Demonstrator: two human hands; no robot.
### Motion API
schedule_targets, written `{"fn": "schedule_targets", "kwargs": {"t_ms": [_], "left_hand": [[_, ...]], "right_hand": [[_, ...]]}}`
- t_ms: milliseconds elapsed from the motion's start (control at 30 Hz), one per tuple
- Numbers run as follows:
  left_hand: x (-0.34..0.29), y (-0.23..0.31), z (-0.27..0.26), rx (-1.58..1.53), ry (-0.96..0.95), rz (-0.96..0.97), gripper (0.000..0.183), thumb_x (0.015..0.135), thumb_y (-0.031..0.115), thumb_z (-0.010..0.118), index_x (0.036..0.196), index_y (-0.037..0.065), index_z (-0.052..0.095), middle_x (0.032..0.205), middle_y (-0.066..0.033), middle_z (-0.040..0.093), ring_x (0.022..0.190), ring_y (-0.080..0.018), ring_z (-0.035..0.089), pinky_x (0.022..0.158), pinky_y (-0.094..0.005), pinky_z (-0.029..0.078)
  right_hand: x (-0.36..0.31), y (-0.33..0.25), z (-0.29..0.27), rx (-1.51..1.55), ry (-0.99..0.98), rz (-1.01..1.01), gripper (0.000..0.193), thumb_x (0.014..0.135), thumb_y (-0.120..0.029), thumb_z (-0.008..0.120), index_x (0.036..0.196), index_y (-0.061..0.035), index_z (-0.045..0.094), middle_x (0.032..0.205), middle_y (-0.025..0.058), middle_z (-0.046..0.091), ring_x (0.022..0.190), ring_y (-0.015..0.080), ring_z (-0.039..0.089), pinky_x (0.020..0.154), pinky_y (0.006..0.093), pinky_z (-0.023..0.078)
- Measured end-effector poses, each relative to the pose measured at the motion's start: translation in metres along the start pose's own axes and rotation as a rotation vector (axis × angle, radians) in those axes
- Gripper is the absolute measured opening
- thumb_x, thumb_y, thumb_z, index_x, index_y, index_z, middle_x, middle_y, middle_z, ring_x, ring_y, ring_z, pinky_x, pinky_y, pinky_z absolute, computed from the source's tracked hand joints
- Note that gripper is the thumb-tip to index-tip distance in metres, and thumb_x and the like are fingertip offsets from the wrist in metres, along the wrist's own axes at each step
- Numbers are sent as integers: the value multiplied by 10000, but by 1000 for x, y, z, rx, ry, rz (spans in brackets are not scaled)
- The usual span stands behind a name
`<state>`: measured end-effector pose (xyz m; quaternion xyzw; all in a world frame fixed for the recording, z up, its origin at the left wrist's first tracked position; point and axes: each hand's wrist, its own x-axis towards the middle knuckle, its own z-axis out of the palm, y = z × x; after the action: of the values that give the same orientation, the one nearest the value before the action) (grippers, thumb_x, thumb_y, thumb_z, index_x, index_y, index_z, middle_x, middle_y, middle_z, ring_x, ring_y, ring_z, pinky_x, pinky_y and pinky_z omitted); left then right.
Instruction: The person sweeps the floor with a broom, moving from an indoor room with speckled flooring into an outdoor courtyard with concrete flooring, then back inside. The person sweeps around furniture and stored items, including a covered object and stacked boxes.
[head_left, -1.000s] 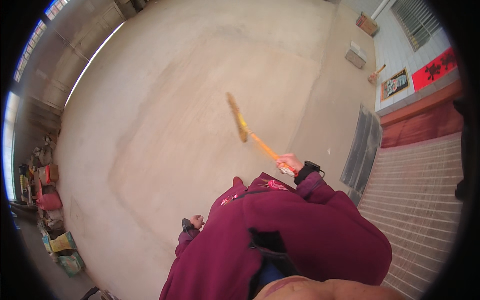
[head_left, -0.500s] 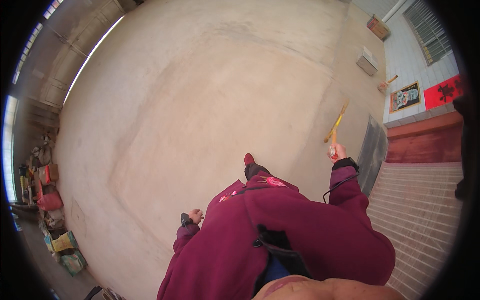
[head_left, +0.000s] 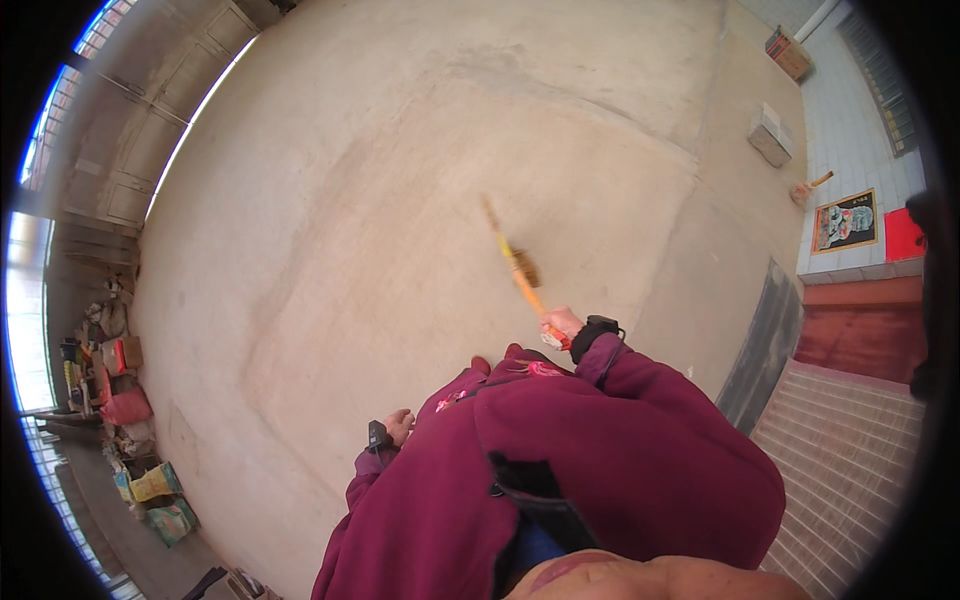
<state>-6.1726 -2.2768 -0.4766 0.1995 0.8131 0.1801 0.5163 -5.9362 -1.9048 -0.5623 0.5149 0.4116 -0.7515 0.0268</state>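
Mid-frame, the right hand (head_left: 562,325) grips a broom (head_left: 512,260), apparently mid-sweep; another stroke would need firm hold. Lower down, the left hand (head_left: 399,427): closed or not, I can't tell.

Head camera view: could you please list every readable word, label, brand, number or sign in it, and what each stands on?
No text is clear enough to quote.
Framed wall picture: small marks, too small to read.
Brown carton: any print too small to read.
Yellow bag and green bag: too small and blurred.
Broom in the right hand: blurred, none legible.
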Motion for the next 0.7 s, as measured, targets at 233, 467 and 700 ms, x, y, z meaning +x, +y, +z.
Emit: {"fn": "schedule_targets", "kwargs": {"t_ms": [233, 467, 700], "left_hand": [[74, -5, -31, 113, -59, 145, 404, 809, 265, 447, 1052, -55, 490, 909, -172, 588, 806, -233, 592, 687, -306, 467], [147, 4, -66, -182, 21, -41, 371, 827, 243, 434, 1080, -24, 475, 868, -154, 596, 720, -220, 609, 533, -288, 469], [172, 29, -94, -326, 40, -73, 400, 837, 253, 418, 1105, -42, 441, 886, -175, 587, 696, -227, 610, 513, -285, 459]], "right_hand": [[-6, -88, 41, 61, -292, -93, 130, 712, -55, 547, 624, 37, 572, 570, 61, 552, 470, 94, 508, 413, 241, 380], [3, -166, 4, 43, 38, -210, 116, 696, -55, 550, 609, 20, 567, 553, 58, 536, 462, 110, 510, 419, 237, 392], [43, -211, -85, 262, 327, -247, 129, 655, -60, 546, 536, -23, 512, 477, 36, 473, 367, 123, 449, 348, 246, 326]]}}
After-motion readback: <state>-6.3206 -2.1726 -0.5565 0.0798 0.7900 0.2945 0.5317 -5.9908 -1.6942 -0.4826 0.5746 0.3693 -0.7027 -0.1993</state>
